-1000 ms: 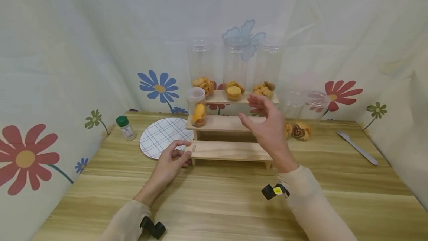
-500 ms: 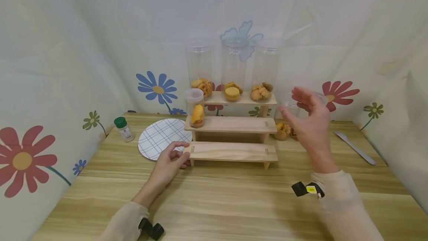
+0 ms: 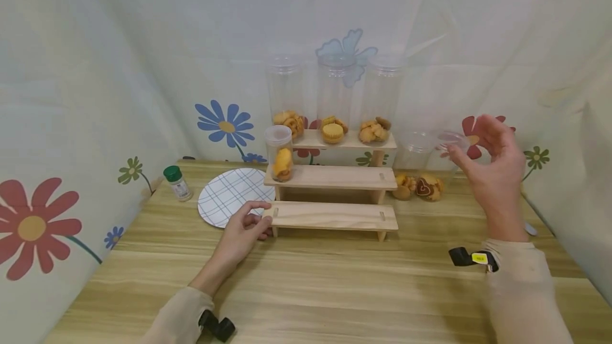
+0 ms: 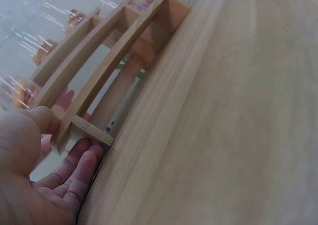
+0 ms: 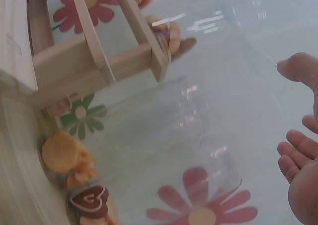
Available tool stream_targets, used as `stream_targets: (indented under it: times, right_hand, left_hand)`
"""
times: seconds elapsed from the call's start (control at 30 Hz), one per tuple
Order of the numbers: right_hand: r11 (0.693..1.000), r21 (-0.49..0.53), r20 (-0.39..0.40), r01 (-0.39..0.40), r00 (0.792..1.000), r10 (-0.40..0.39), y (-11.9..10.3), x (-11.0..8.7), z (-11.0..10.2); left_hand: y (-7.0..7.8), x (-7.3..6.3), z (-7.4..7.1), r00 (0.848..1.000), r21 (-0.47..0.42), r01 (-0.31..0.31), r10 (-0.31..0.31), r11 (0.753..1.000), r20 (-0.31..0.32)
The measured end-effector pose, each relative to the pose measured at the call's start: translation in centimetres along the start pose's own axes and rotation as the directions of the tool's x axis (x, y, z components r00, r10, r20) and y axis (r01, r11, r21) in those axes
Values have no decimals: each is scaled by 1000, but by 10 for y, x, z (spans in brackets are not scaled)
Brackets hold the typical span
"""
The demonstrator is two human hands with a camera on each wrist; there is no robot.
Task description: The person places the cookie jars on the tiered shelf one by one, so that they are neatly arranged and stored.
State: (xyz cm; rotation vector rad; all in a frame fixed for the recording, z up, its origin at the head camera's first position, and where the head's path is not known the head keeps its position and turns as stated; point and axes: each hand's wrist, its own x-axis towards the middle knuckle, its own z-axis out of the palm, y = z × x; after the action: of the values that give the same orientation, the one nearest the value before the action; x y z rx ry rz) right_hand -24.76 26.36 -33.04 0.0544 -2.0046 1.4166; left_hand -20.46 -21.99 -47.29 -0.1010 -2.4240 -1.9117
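Observation:
My left hand [image 3: 245, 227] grips the left end of the lowest step of a three-tier wooden display stand [image 3: 334, 215]. In the left wrist view its thumb lies against the board and its curled fingers [image 4: 82, 173] reach under, beside the leg. My right hand [image 3: 499, 174] is raised at the right with nothing in it, fingers loosely bent and thumb apart. Just left of it stand two tall clear jars, one with round cookies [image 3: 404, 187], the other with a brown heart-marked cookie [image 3: 424, 187]. Their tops overlap the backdrop in the right wrist view.
Three tall clear jars of cookies [image 3: 333, 130] line the top tier. A short lidded jar [image 3: 282, 159] is on the middle tier's left end. Left of the stand lie a checked plate [image 3: 224, 200] and a green-capped shaker [image 3: 178, 183]. A knife [image 3: 530, 229] is mostly hidden behind my right wrist.
My right hand has swept rightward from the stand, past the two jars at the right, and now covers most of the knife. The left hand keeps its hold on the stand.

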Motion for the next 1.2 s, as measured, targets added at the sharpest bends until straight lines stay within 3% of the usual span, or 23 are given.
stream_targets:
  times: [0.27,0.53,0.97,1.2]
  right_hand:
    - [991,-50,59,-124,990,127,34,6,-9]
    - [975,-54,98,-215,971,219,80,6,0]
    - [956,-80,182,-283,939,293,117,-8,14]
    - [955,-73,205,-288,933,297,132,-14,23]
  left_hand:
    - [1,0,0,1000,-2,-1,1,1000,4]
    - [2,1,0,1000,6,8,-8,1000,3]
    - [0,0,0,1000,1,5,-5,1000,7]
    - [-1,0,-1,1000,-3,3,-3,1000,4]
